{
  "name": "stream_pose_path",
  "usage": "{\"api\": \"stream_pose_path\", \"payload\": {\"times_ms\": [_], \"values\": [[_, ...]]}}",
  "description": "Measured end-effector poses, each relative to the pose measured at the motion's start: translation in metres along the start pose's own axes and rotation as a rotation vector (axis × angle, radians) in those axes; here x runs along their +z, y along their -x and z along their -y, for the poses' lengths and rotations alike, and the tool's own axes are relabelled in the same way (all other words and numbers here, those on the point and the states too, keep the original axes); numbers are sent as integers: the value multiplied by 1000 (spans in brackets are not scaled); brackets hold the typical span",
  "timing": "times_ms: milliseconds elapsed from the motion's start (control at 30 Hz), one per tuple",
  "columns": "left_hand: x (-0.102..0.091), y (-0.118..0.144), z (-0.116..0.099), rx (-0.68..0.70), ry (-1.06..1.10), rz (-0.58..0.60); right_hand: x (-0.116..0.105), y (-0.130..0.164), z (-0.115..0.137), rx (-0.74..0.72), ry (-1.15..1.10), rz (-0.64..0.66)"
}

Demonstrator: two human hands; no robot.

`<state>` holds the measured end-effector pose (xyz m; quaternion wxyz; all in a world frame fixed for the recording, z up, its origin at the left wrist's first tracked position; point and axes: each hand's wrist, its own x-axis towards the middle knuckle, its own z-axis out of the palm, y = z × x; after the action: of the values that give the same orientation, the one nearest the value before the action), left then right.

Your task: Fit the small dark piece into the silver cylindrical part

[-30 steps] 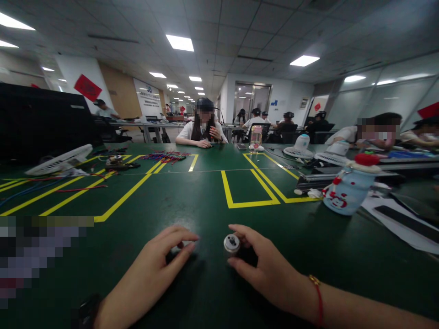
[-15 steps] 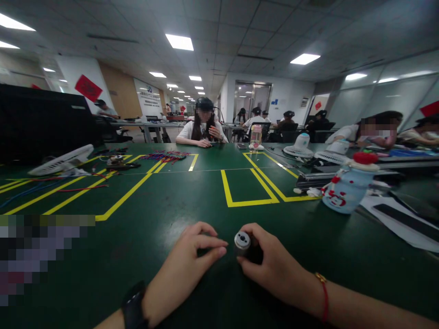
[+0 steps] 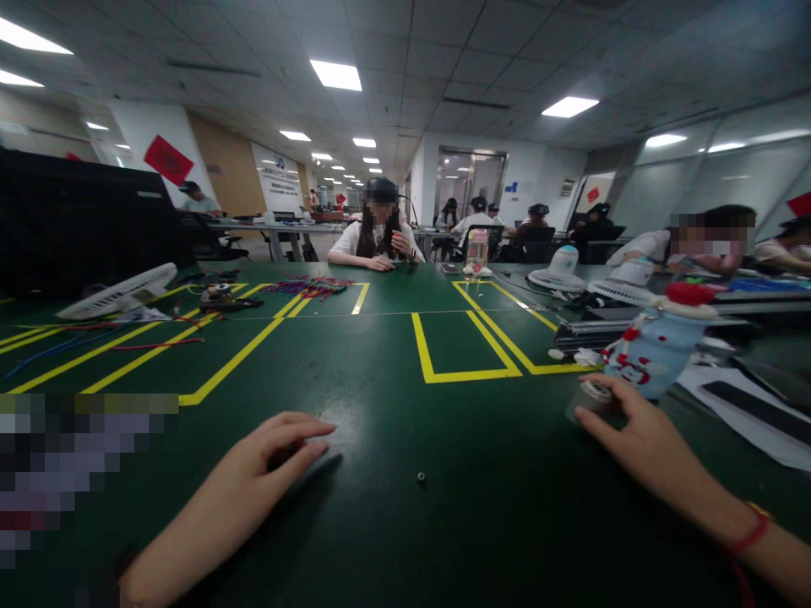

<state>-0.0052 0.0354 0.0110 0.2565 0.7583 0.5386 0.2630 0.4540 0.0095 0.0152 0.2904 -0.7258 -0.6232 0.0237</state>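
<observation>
Right hand (image 3: 639, 435) at approx 4 o'clock of the view, fingers curled round a small metal cylinder (image 3: 590, 399), thumb on the near side, fingertips over the top. Cylinder lies tilted, long axis running roughly 10-to-4 o'clock, round end face pointing toward 10 o'clock; its back end is hidden in the palm. Red cord on that wrist. Just beyond, at 1 o'clock from the hand, a pale blue bottle (image 3: 659, 348) w/ red cap, leaning, nearly touching the fingers. Left hand (image 3: 263, 469) at approx 8 o'clock, palm down on the green bench (image 3: 393, 397), fingers loosely bent and close together, holding nothing that shows. Between the hands, a tiny screw (image 3: 421, 478) lies alone on the bench, well apart from both. Yellow tape box (image 3: 465, 371) at 12 o'clock from the screw.
</observation>
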Motion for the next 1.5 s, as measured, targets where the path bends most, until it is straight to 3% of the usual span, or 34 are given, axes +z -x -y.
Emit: {"api": "stream_pose_path", "payload": {"times_ms": [100, 200, 267, 300, 367, 467, 533, 600, 700, 800, 867, 933, 1033, 1167, 1500], "values": [[-8, 3, 13, -56, 3, -33, -10, -3, -47, 48, 116, -7], [-4, 3, 7, -64, 23, -44, -8, 2, -47, -48, 298, -191], [-1, 3, 1, -57, 38, -38, -1, 9, -16, -199, 355, -282], [1, 2, 0, -54, 41, -38, 5, 14, 6, -303, 331, -248], [2, 2, 0, -53, 36, -29, 20, 26, 57, -510, 201, -24], [2, 2, 6, -40, 10, -27, 45, 41, 125, -654, -29, 302], [1, 2, 8, -30, -14, -24, 57, 45, 150, -687, -120, 409], [0, 2, 5, -32, -32, -18, 62, 44, 156, -681, -158, 441], [-2, 4, -2, -42, -35, -9, 47, 33, 134, -633, -126, 384], [-2, 4, -6, -33, -22, 5, 8, 11, 88, -571, 39, 184], [0, 4, -4, -25, -10, 27, -23, -5, 53, -466, 176, 22], [2, 2, 0, -25, -2, 47, -51, -17, 21, -272, 289, -71], [5, 1, 7, -41, -4, 63, -74, -26, -10, -63, 343, -15], [7, -1, 13, -46, -20, 61, -73, -24, -20, -31, 298, 107], [7, -2, 17, -12, -23, 29, -72, -21, -18, -2, 236, 121]]}}
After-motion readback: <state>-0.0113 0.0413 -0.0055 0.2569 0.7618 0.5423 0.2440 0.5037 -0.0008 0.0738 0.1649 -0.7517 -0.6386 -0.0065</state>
